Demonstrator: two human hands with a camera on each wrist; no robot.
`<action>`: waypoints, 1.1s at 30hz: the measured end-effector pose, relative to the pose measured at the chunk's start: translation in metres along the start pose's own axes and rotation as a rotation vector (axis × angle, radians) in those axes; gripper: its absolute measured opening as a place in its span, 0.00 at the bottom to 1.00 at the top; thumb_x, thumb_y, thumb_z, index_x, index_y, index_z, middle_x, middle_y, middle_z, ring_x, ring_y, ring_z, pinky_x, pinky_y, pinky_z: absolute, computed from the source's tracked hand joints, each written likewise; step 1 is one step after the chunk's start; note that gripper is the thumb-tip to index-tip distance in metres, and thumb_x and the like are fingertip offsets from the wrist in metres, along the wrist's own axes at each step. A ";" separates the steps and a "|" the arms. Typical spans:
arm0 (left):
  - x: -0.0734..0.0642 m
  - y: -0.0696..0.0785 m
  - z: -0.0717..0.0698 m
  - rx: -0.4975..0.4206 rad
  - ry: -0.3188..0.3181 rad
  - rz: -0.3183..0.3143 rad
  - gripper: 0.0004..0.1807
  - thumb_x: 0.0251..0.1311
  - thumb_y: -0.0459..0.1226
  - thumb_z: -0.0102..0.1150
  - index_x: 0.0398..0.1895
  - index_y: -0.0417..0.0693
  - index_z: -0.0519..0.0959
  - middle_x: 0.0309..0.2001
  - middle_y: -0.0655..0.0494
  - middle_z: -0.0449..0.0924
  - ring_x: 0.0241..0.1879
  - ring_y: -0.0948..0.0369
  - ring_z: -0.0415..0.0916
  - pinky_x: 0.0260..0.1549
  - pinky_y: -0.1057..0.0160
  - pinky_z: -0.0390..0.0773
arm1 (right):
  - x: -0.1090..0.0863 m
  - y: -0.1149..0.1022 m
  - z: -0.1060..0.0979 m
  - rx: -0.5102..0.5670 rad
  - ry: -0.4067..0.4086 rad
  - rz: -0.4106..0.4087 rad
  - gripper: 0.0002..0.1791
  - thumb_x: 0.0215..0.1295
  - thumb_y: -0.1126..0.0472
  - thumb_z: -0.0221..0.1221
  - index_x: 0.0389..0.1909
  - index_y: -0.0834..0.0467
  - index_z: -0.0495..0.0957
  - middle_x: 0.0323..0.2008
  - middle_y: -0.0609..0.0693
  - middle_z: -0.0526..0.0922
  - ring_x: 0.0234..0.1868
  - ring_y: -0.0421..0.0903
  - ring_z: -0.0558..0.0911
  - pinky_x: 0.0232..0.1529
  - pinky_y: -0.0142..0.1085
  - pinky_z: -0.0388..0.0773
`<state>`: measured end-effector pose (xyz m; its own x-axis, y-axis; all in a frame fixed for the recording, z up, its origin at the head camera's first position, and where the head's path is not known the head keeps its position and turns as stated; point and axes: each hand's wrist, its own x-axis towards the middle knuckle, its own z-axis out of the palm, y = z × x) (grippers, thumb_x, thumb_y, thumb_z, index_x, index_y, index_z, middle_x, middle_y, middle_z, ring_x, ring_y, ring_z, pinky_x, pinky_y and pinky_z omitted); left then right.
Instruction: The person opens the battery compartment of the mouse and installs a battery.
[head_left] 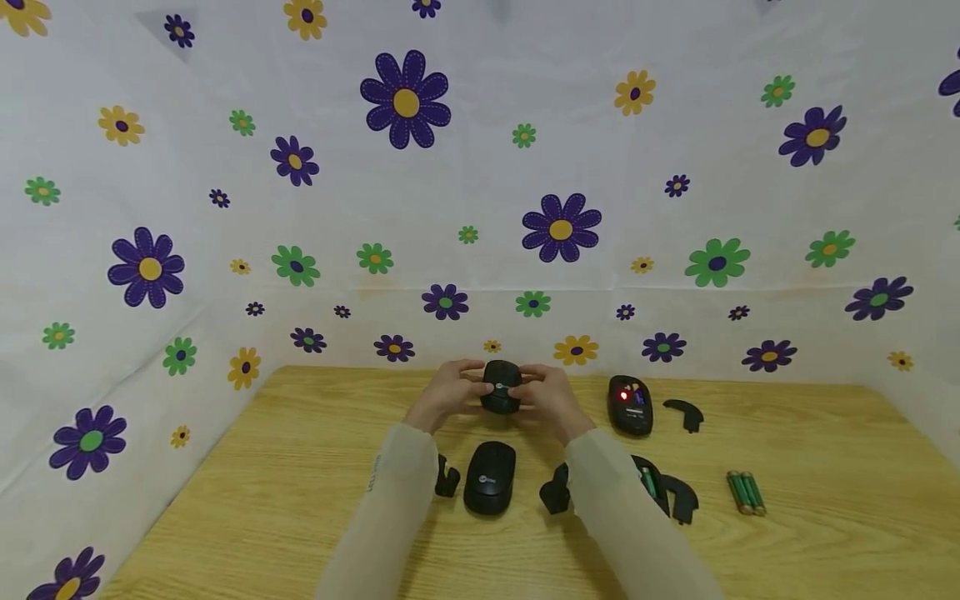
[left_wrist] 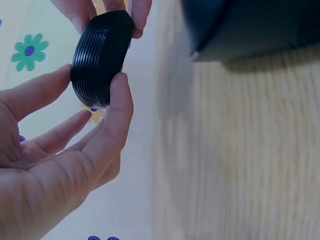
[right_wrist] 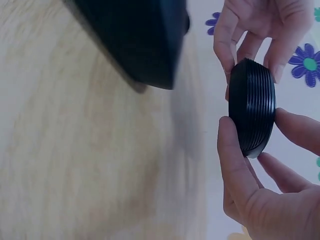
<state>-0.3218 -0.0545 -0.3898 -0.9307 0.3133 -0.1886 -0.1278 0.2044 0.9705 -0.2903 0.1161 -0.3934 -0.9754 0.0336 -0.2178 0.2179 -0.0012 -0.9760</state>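
A black computer mouse (head_left: 501, 374) is held between both hands, its top with a small pale logo turned toward the head camera. My left hand (head_left: 447, 393) pinches one side of it, thumb on the near face and fingers on the far face. The right hand (head_left: 553, 400) pinches the opposite side in the same way. Both wrist views show the ridged side of the mouse (left_wrist: 100, 55) between thumb and fingertips. Just nearer than the hands, a second black mouse (head_left: 490, 479) lies top up on the wooden table (head_left: 315, 467).
To the right, an upturned mouse (head_left: 631, 415) shows a red light, with a curved black cover (head_left: 688, 414) beside it. Another mouse (head_left: 651, 482), partly behind the right sleeve, shows a green battery. A second cover (head_left: 681, 498) and two green batteries (head_left: 746, 492) lie nearby. Flowered cloth (head_left: 480, 167) hangs behind.
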 end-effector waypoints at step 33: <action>-0.039 0.015 0.009 -0.066 -0.062 0.116 0.31 0.69 0.28 0.59 0.75 0.41 0.65 0.66 0.33 0.68 0.54 0.44 0.80 0.54 0.46 0.81 | -0.041 -0.030 -0.025 -0.124 -0.129 -0.101 0.34 0.69 0.71 0.59 0.74 0.67 0.59 0.63 0.74 0.69 0.57 0.65 0.79 0.57 0.53 0.80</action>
<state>-0.2838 -0.0554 -0.3696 -0.9180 0.3882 -0.0815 -0.0447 0.1029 0.9937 -0.2560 0.1402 -0.3548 -0.9869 -0.1014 -0.1257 0.1134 0.1190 -0.9864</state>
